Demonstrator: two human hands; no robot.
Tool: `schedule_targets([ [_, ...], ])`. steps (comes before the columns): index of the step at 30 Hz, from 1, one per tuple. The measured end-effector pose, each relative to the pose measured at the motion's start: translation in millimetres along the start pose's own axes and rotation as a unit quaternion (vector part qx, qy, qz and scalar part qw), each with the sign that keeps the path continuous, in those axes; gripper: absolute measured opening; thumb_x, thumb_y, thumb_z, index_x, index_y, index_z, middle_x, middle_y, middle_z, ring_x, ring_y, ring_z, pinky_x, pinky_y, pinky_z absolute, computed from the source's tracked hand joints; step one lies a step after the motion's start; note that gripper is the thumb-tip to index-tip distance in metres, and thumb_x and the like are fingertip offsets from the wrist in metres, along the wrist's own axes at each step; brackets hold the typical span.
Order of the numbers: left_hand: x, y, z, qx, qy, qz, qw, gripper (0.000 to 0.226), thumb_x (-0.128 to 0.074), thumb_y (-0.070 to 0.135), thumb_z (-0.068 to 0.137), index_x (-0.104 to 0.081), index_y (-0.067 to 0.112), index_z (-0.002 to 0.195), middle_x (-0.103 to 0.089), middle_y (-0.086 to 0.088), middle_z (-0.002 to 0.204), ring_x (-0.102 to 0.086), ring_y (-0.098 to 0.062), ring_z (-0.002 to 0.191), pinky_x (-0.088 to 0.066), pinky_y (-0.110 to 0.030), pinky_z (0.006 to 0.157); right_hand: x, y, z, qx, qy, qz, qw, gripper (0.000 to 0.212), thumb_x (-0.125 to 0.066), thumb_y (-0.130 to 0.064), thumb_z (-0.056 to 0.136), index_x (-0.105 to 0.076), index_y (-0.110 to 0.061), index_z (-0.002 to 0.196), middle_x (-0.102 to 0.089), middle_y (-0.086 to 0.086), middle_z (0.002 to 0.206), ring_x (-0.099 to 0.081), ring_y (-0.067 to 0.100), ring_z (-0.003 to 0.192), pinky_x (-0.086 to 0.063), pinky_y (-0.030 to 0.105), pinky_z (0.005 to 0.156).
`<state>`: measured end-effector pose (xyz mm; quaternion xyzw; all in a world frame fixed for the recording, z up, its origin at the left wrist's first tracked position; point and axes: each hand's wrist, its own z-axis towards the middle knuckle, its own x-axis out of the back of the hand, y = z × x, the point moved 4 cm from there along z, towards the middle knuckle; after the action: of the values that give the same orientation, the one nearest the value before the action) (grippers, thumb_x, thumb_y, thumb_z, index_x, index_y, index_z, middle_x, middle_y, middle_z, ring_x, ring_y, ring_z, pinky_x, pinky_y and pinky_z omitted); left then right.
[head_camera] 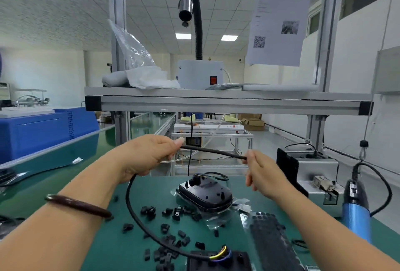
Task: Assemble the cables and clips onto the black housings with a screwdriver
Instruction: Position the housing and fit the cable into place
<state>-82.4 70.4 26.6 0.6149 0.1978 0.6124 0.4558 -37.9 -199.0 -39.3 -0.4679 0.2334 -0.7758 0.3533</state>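
A green mat (112,249) covers the workbench in a bright workshop, under an aluminium-framed shelf (216,99); above the mat a black cable (214,151) is held taut between both hands. The left hand (149,153) has its fingers curled round the sheath, thumb and forefinger pressed on it; the right hand (262,175), somewhat blurred, pinches the cable's free end, its other fingers curled in. Below the left hand the cable drops in a wide loop across the mat to the near housing (242,260) at the bottom edge, where yellow and blue wires (220,253) show at the joint. The far housing (207,192) lies between the forearms on a clear plastic bag (216,221); small black clips (175,214) are scattered on the mat around the loop. A sheet of round black pads (268,234) lies just right of the bag; a blue electric screwdriver (355,212) stands at the right edge, near a grey machine (313,173). A dark bracelet (78,205) circles the left wrist; on the shelf sits a fume extractor (200,73) with a black hose, and a printed sheet (279,24) hangs beside it.
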Motion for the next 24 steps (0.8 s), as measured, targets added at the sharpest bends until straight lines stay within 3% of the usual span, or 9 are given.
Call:
schedule_targets([
  [1, 1, 2, -2, -0.006, 0.003, 0.010, 1.000, 0.049, -0.052, 0.065, 0.076, -0.045, 0.024, 0.051, -0.023, 0.019, 0.062, -0.039, -0.012, 0.036, -0.034, -0.025, 0.040, 8, 0, 2, 0.030, 0.017, -0.024, 0.999, 0.044, -0.022, -0.047, 0.100, -0.053, -0.021, 0.081, -0.062, 0.002, 0.059, -0.056, 0.013, 0.052, -0.043, 0.027, 0.056],
  [2, 1, 2, -3, -0.012, 0.007, 0.020, 1.000, 0.050, -0.051, 0.063, 0.080, -0.045, 0.024, 0.049, -0.024, 0.021, 0.074, -0.062, -0.016, 0.051, -0.050, -0.034, 0.053, 17, -1, 4, 0.059, 0.036, -0.050, 0.996, 0.048, -0.020, -0.051, 0.097, -0.053, -0.020, 0.080, -0.061, 0.002, 0.059, -0.057, 0.014, 0.056, -0.040, 0.027, 0.056],
  [3, 1, 2, -3, -0.019, 0.013, 0.031, 0.999, 0.051, -0.049, 0.059, 0.085, -0.046, 0.025, 0.048, -0.027, 0.022, 0.082, -0.065, -0.014, 0.078, -0.052, -0.049, 0.072, 25, -1, 5, 0.085, 0.053, -0.077, 0.992, 0.052, -0.017, -0.055, 0.093, -0.051, -0.019, 0.078, -0.059, 0.002, 0.060, -0.056, 0.015, 0.059, -0.037, 0.026, 0.056],
  [4, 1, 3, -3, -0.026, 0.018, 0.040, 0.999, 0.052, -0.048, 0.057, 0.088, -0.045, 0.024, 0.049, -0.027, 0.023, 0.082, -0.064, -0.015, 0.079, -0.047, -0.055, 0.079, 32, 0, 7, 0.108, 0.066, -0.101, 0.987, 0.052, -0.015, -0.056, 0.091, -0.048, -0.018, 0.076, -0.056, 0.001, 0.060, -0.053, 0.015, 0.059, -0.034, 0.027, 0.054],
  [6, 1, 4, -1, -0.049, 0.024, 0.056, 0.997, 0.051, -0.049, 0.060, 0.085, -0.034, 0.022, 0.054, -0.022, 0.023, 0.062, -0.042, -0.013, 0.038, -0.042, -0.042, 0.053, 39, 4, 7, 0.132, 0.081, -0.148, 0.977, 0.042, -0.018, -0.050, 0.095, -0.039, -0.023, 0.070, -0.048, -0.001, 0.059, -0.046, 0.013, 0.057, -0.029, 0.029, 0.052],
  [8, 0, 4, 2, -0.073, 0.035, 0.083, 0.993, 0.052, -0.050, 0.063, 0.083, -0.030, 0.023, 0.057, -0.024, 0.015, 0.050, -0.026, -0.006, 0.040, -0.035, -0.028, 0.054, 42, 11, 7, 0.121, 0.100, -0.176, 0.972, 0.037, -0.022, -0.042, 0.099, -0.033, -0.025, 0.069, -0.047, -0.001, 0.059, -0.044, 0.014, 0.057, -0.027, 0.033, 0.051],
  [12, 1, 5, 7, -0.099, 0.063, 0.132, 0.984, 0.056, -0.049, 0.065, 0.083, -0.036, 0.016, 0.059, -0.037, -0.002, 0.064, -0.051, -0.018, 0.065, -0.042, -0.025, 0.071, 46, 20, 5, 0.093, 0.135, -0.180, 0.970, 0.036, -0.022, -0.041, 0.100, -0.032, -0.025, 0.070, -0.048, 0.000, 0.061, -0.045, 0.016, 0.058, -0.027, 0.034, 0.052],
  [16, -4, 12, 8, -0.144, 0.073, 0.211, 0.964, 0.062, -0.044, 0.067, 0.082, -0.039, 0.008, 0.062, -0.032, 0.002, 0.058, -0.034, -0.010, 0.052, -0.039, -0.026, 0.061, 48, 30, 5, 0.070, 0.151, -0.177, 0.970, 0.036, -0.021, -0.041, 0.101, -0.033, -0.026, 0.071, -0.049, -0.001, 0.062, -0.046, 0.015, 0.060, -0.025, 0.030, 0.050],
  [24, -14, 34, 12, -0.219, 0.135, 0.347, 0.902, 0.051, -0.042, 0.062, 0.086, -0.041, 0.023, 0.053, -0.040, 0.008, 0.048, -0.038, -0.006, 0.046, -0.041, -0.027, 0.054, 42, 54, 0, -0.043, 0.156, -0.150, 0.975, 0.038, -0.020, -0.039, 0.103, -0.044, -0.020, 0.080, -0.049, -0.001, 0.072, -0.049, 0.028, 0.077, -0.038, 0.038, 0.069],
])
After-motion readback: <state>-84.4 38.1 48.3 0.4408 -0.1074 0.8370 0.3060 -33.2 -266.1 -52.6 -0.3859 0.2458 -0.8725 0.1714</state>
